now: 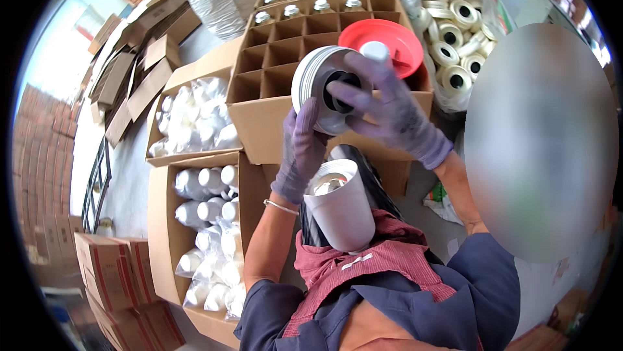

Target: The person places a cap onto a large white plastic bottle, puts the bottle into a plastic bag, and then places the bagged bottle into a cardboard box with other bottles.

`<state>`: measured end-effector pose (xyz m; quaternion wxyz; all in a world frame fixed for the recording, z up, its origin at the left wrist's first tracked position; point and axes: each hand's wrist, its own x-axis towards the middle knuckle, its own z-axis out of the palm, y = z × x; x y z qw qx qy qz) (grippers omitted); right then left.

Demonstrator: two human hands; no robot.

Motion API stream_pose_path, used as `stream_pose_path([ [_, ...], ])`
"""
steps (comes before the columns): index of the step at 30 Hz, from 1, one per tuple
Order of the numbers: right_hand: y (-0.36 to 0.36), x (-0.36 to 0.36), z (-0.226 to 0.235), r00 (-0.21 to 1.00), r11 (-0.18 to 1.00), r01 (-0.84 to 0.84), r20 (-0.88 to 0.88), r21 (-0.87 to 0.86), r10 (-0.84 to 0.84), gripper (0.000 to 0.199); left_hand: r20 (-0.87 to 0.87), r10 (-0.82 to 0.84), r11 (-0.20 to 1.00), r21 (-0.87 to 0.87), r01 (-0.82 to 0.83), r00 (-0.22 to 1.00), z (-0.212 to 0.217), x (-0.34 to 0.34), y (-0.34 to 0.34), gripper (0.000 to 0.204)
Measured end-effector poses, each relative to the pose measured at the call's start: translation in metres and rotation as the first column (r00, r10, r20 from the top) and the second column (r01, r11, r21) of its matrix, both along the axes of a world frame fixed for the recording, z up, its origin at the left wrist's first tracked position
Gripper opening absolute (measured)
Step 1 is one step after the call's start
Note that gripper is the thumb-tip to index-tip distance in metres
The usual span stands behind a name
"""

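The white lid sits between left hand and right hand

Well left of the left hand, the grey floor bears a dark metal frame, flattened cardboard farther forward, and stacked brown cartons nearer the body. Below the right hand lies a green-and-white bag.

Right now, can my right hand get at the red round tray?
Probably yes: the red round tray sits just beyond your right hand, seemingly unobstructed, though that hand is busy at the white ribbed part.
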<state>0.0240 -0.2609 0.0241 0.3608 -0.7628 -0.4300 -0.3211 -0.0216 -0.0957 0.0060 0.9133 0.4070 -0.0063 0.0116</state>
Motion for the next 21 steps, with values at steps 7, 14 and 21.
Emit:
stream_pose_path([
  [7,0.026,-0.003,-0.011,0.777,0.997,0.033,-0.627,-0.063,-0.065,0.051,0.245,0.128,0.904,0.369,-0.215,0.961,-0.042,-0.006,0.046,0.048],
  [14,0.044,0.018,-0.031,0.91,0.974,-0.226,-0.355,0.008,0.214,0.062,0.295,0.126,0.82,0.507,-0.267,0.947,-0.039,-0.011,0.036,0.059],
  [21,0.05,0.015,-0.019,0.996,1.0,-0.016,-0.085,-0.018,0.015,0.057,0.14,0.106,0.984,0.131,-0.125,0.984,-0.037,-0.001,0.059,0.041],
])
